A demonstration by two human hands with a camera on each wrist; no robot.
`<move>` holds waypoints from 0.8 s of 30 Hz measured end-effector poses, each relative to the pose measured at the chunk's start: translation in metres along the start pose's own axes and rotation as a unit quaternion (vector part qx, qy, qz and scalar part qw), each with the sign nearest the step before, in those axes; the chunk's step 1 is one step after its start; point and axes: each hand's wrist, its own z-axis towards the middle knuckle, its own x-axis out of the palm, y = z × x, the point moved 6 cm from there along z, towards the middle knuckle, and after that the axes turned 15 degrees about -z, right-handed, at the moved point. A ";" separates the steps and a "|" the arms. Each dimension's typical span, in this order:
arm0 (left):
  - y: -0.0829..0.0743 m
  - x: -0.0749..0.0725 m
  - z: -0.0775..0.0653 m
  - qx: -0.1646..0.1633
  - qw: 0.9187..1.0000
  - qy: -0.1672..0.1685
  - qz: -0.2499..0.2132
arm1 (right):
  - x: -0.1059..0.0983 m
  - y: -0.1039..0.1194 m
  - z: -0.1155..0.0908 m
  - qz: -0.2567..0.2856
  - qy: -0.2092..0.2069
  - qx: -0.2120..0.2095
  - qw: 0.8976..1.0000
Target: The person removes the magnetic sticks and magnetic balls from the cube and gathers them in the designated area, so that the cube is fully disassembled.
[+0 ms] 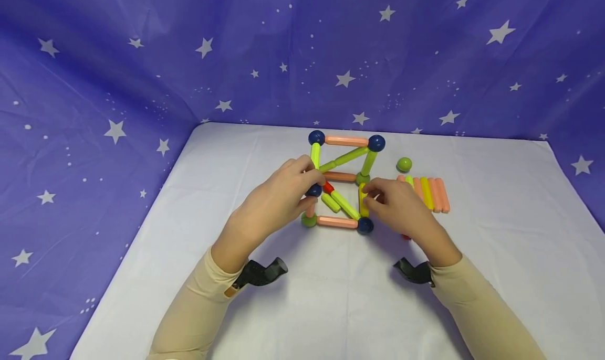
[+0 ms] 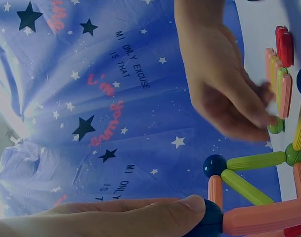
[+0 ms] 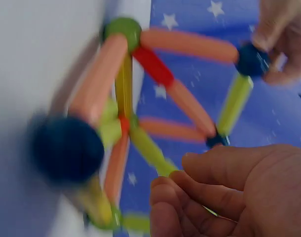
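Observation:
A frame of stick-and-ball building pieces (image 1: 337, 222) stands on the table, with dark blue and green balls joining salmon, lime, yellow and red sticks. My left hand (image 1: 274, 197) grips a dark blue ball (image 2: 209, 219) at the frame's raised near left corner, thumb on its side. A salmon stick (image 2: 264, 217) runs from that ball. Beside the frame's right side, my right hand (image 1: 402, 205) hovers near the yellow stick (image 1: 363, 200), its fingers loosely bent. No piece shows between its thumb and fingertips (image 3: 165, 190). A lime diagonal stick (image 3: 152, 150) passes behind those fingers.
Right of the frame lies a row of salmon, lime and yellow sticks (image 1: 441, 194), with a loose green ball (image 1: 404, 164) behind it. Red sticks (image 2: 283, 47) lie near the row. A short lime stick (image 1: 331, 202) rests inside the frame's base. A starry purple cloth (image 1: 293, 55) hangs behind.

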 end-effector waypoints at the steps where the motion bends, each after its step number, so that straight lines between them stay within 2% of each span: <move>1: 0.000 0.000 0.000 0.002 1.000 -0.001 -0.001 | 0.005 0.008 0.005 0.006 0.003 -0.011 1.000; 5: -0.001 -0.001 0.002 0.005 1.000 -0.003 -0.004 | 0.024 0.034 0.022 0.008 0.021 -0.037 0.999; 8: -0.003 -0.001 0.003 0.009 1.000 -0.003 -0.001 | 0.036 0.045 0.030 -0.006 0.035 -0.025 0.999; 15: -0.005 -0.001 0.004 0.010 1.000 0.001 0.000 | 0.048 0.050 0.039 -0.025 0.059 0.023 0.998; 18: -0.005 -0.001 0.003 0.008 1.000 0.002 -0.001 | 0.050 0.053 0.040 -0.040 0.052 0.021 0.998; 21: -0.003 -0.001 0.001 0.008 1.000 0.000 0.000 | 0.052 0.058 0.041 -0.074 0.041 0.016 0.996; 24: -0.001 -0.002 -0.003 0.006 1.000 -0.003 0.002 | 0.055 0.064 0.043 -0.110 0.047 0.021 0.993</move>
